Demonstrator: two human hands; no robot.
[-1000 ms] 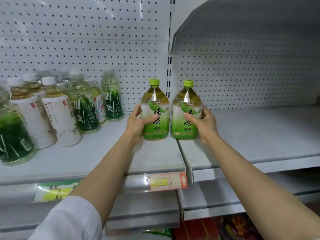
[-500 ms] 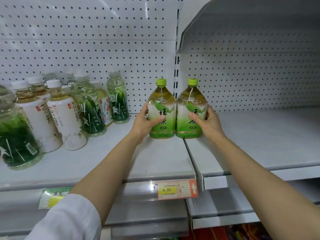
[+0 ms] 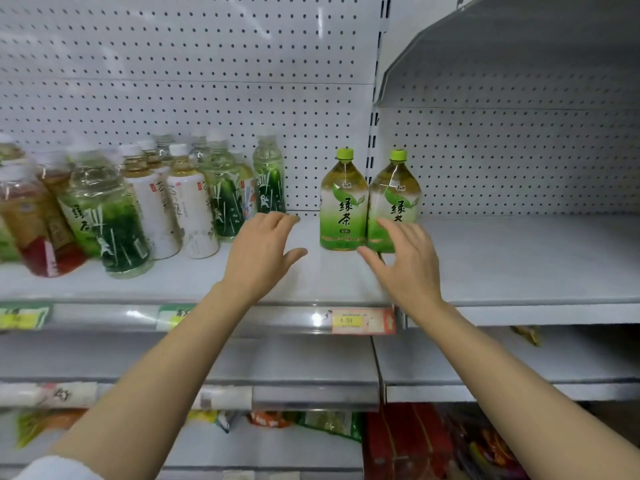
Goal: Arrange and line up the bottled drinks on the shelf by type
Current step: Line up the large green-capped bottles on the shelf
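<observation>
Two green-capped green tea bottles stand upright side by side on the white shelf (image 3: 311,285), the left bottle (image 3: 343,202) and the right bottle (image 3: 393,199) touching each other near the shelf's back. My left hand (image 3: 263,252) hovers open to the left of them, holding nothing. In front of the right bottle my right hand (image 3: 405,261) is open with spread fingers and hides that bottle's lower label. Further left stands a cluster of other drinks: clear bottles with dark green labels (image 3: 107,216), white-labelled tea bottles (image 3: 190,209) and a red-labelled amber bottle (image 3: 38,223).
A pegboard back wall (image 3: 207,81) rises behind the shelf. To the right lies a bare shelf section (image 3: 519,258) under a slanted upper shelf (image 3: 519,36). A price tag (image 3: 360,320) hangs on the front rail. Lower shelves hold snack packets (image 3: 415,441).
Both hands have let go of the two green tea bottles and drawn back toward me. The bottles now stand free on the shelf. The view has shifted to the left.
</observation>
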